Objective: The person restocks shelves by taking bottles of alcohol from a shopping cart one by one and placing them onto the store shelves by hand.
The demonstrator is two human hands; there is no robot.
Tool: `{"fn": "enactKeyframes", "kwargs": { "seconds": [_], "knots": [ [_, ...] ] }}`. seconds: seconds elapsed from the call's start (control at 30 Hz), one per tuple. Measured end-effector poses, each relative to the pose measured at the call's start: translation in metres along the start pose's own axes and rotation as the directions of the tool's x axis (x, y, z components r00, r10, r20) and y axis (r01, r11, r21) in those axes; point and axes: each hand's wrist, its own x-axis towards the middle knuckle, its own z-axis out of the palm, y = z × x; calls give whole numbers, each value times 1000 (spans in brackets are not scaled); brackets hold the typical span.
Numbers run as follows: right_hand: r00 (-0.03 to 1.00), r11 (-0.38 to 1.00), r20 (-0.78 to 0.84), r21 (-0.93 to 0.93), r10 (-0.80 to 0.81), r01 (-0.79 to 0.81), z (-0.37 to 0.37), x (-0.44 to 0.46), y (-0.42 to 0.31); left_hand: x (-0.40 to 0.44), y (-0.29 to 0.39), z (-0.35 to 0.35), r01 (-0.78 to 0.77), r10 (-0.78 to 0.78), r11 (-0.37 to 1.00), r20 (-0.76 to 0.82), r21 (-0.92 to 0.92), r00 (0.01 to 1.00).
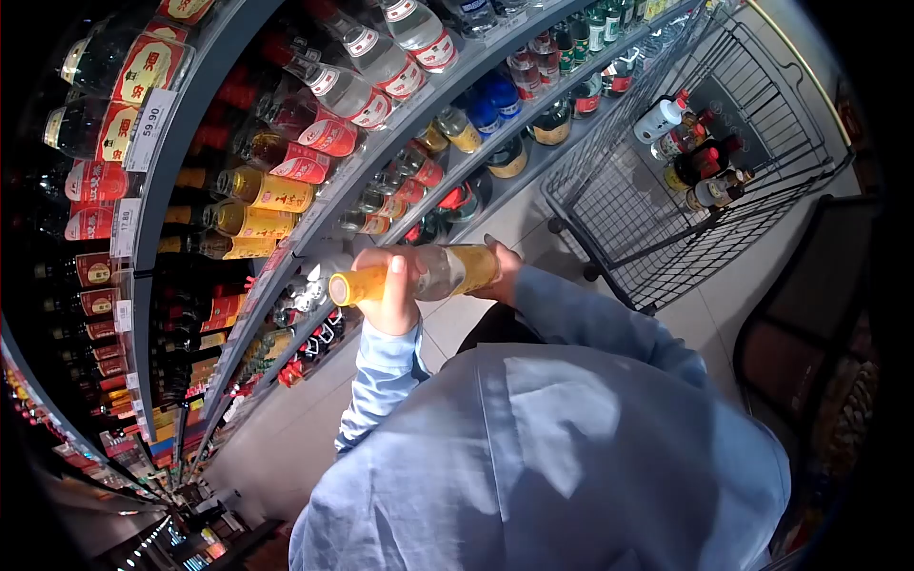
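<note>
A clear glass bottle with a yellow cap and yellow label (433,273) lies nearly level in front of my chest, its cap pointing left. My left hand (388,297) is closed around its neck, thumb along the top. At the other end, my right hand (505,270) grips the base beside the yellow label; some of its fingers are hidden behind the glass. Just beyond my hands stands the shelf rack (376,162), where similar yellow-labelled bottles (262,205) stand in a row.
A wire shopping cart (628,243) stands at right with several bottles (700,157) inside. Red-and-white labelled bottles (386,71) fill the upper shelf, and price tags (150,128) line the shelf edges. A dark mesh-sided object (795,333) is at far right. Tiled floor (286,447) runs alongside the shelves.
</note>
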Motion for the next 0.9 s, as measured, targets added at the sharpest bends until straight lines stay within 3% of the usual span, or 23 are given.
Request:
{"fn": "enactKeyframes", "kwargs": {
  "seconds": [0.1,0.17,0.23,0.33,0.37,0.43,0.47,0.5,0.63,0.7,0.73,0.77,0.8,0.87,0.9],
  "knots": [
    [917,948,-313,-277,-245,159,-8,-2,-5,12,-35,-8,-1,5,992,-29,125,1000],
    [941,943,-215,-266,-262,202,-31,5,-11,20,-51,1,32,-28,991,-35,130,999],
    [901,907,-244,-317,-359,275,-34,13,-16,31,-66,6,12,-9,982,-17,191,1000],
    [782,969,-574,-105,-244,226,-2,23,-33,48,-84,19,24,-43,963,66,268,997],
    [827,970,-508,-100,-241,222,7,25,-41,53,-88,24,32,-63,958,99,285,993],
    [901,973,-367,-92,-231,212,20,35,-62,69,-121,19,-229,92,901,353,369,931],
    [965,977,-153,-44,-215,210,-36,73,-69,76,-127,21,-253,95,883,377,395,921],
    [944,977,-265,37,-195,212,-20,78,-77,85,-131,22,-276,103,885,421,375,901],
    [947,955,-120,-32,-298,296,-8,101,-102,113,-177,3,-358,117,838,506,411,854],
    [947,947,-49,-68,-317,313,-21,126,-112,120,-197,-8,-330,85,836,491,438,867],
    [918,908,-27,-157,-397,388,1,116,-112,124,-201,-11,-142,-81,885,446,444,892],
    [888,859,19,-244,-460,450,28,108,-113,128,-203,-12,-143,-26,927,439,348,898],
    [909,889,-11,-214,-417,405,14,118,-119,139,-214,-21,-281,26,878,548,387,836],
    [919,912,-100,-206,-381,356,-11,141,-132,148,-220,-23,-367,145,839,487,401,862],
    [899,902,-168,-230,-405,364,-17,149,-136,151,-224,-25,-344,119,842,479,415,870]
  ]
}}
